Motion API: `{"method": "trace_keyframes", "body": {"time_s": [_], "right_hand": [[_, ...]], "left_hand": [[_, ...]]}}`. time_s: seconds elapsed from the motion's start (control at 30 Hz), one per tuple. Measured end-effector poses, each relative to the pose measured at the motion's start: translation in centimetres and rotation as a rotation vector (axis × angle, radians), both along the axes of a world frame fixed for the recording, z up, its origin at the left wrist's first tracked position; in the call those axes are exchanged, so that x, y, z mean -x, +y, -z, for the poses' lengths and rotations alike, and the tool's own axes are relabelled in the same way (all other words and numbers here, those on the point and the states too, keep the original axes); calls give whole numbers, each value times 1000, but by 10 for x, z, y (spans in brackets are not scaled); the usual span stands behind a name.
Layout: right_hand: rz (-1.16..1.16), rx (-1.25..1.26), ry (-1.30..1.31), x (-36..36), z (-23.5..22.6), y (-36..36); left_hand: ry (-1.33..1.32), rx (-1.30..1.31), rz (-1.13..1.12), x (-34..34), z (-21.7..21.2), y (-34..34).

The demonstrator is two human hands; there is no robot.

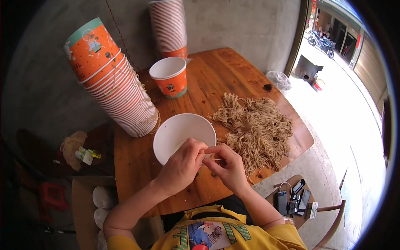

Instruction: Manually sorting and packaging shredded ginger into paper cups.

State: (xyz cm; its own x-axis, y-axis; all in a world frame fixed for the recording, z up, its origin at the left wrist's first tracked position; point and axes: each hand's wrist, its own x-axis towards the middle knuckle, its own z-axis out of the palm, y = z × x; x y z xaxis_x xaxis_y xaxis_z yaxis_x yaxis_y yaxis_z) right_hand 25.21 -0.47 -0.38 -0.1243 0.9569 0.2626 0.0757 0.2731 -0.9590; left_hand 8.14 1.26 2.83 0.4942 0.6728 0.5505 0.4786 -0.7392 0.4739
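Note:
My left hand (182,166) and my right hand (227,165) meet at the near rim of a white paper bowl (175,131) on the round wooden table (137,166). Between the fingertips of both hands runs a thin tan cord (213,159), pinched at each end. A big heap of tan cord bundles (254,127) lies just right of the bowl, close to my right hand. What the bowl holds under my left hand is hidden.
A leaning stack of orange paper cups (114,83) lies left of the bowl. One orange cup (170,77) stands upright behind it, with a tall cup stack (168,27) at the wall. A stool with phones and a power bank (293,200) sits at right. A cardboard box (87,208) is lower left.

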Motion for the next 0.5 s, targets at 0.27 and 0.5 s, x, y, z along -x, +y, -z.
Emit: {"method": "trace_keyframes", "body": {"time_s": [0.27,0.5], "right_hand": [[-19,-2,28,-1,7,3],[-128,171,259,-1,10,2]], "left_hand": [[-63,247,58,4,0,-1],[-41,443,18,4,-9,-5]]}}
